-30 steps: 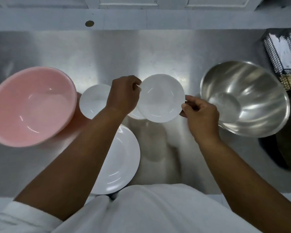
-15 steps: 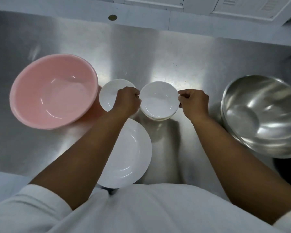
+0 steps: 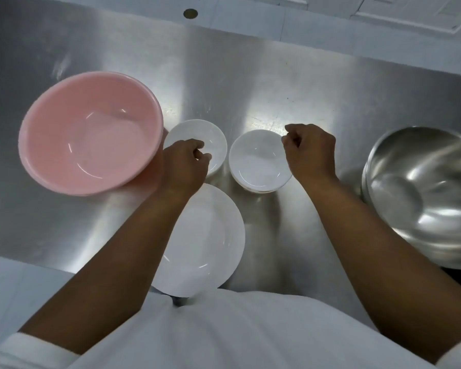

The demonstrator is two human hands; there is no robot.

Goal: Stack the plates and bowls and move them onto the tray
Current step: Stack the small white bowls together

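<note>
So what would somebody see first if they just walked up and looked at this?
Probably the big pink bowl on the left of the shiny metal counter, and the big steel bowl on the right. Between them sit white dishes: a small stack of bowls by the right hand, another small bowl under the left hand, and a large white plate nearest the person.

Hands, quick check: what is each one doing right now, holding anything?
Left hand: fingers curled, over the left small bowl; grip cannot be told.
Right hand: loosely curled, empty, beside the stacked small bowls.
</note>
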